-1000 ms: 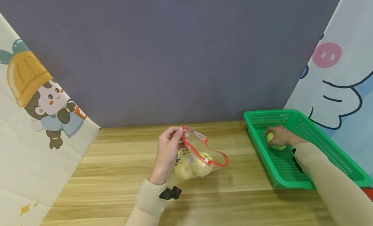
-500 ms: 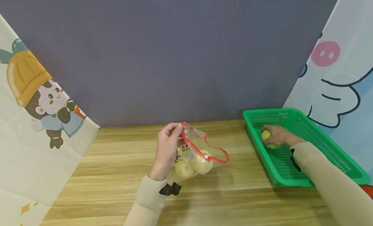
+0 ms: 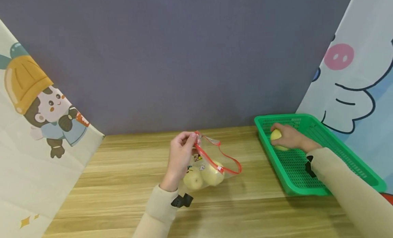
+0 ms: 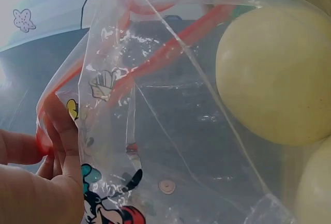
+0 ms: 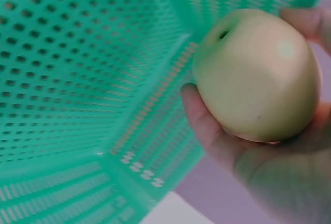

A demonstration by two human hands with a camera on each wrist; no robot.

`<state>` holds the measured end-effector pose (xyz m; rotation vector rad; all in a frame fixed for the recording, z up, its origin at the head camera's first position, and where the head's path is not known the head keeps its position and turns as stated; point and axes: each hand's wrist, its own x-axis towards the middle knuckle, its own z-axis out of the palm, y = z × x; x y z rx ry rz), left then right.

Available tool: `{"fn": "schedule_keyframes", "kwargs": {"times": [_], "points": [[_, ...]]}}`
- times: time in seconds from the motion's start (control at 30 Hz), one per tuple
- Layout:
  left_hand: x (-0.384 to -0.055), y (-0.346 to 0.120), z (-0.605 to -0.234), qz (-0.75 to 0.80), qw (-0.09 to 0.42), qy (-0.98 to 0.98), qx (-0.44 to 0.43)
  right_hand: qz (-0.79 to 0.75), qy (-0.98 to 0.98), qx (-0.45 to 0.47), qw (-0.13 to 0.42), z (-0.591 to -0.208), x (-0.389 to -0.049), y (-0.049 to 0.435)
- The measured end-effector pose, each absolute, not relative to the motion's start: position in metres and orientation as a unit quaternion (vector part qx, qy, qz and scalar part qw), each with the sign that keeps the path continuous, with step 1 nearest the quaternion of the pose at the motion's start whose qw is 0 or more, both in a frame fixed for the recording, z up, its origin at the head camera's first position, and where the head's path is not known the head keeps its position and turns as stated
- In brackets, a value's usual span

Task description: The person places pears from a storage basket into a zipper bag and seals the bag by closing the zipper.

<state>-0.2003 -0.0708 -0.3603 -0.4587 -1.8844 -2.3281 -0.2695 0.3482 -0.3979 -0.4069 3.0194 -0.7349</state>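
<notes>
My left hand (image 3: pixel 181 152) pinches the red zip edge of a clear plastic zip bag (image 3: pixel 228 165) printed with cartoon figures, and the bag's mouth gapes to the right. Two round, pale yellow pears (image 3: pixel 193 179) lie inside it; the left wrist view shows one pear (image 4: pixel 274 74) large through the plastic. Over at the right, my right hand (image 3: pixel 288 137) is inside the green basket (image 3: pixel 288 188), fingers and thumb curled round another yellow-green pear (image 5: pixel 258 79). Its small dark pit shows in the right wrist view, and the basket's perforated walls surround it.
The bag and basket stand on a wood-grain table (image 3: pixel 122 190). A grey panel (image 3: pixel 184 60) rises behind, with printed cartoon sheets at the left (image 3: pixel 30 129) and right. Something red (image 3: pixel 388 198) peeks out beside the basket's front right corner.
My right hand, gripping the pear, has moved up and left toward the basket's left wall. My left hand keeps its pinch on the bag, which has barely shifted.
</notes>
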Motion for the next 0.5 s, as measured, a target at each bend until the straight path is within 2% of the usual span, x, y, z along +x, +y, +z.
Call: {"fn": "schedule_keyframes", "kwargs": {"times": [0.2, 0.5], "points": [[-0.199, -0.068, -0.363, -0.763, 0.059, -0.627, -0.145, -0.227, 0.965, -0.130, -0.031, -0.378, -0.261, 0.336], [-0.197, -0.064, -0.365, -0.762, 0.047, -0.631, -0.140, -0.245, 0.961, -0.116, -0.048, -0.360, -0.249, 0.326]]}}
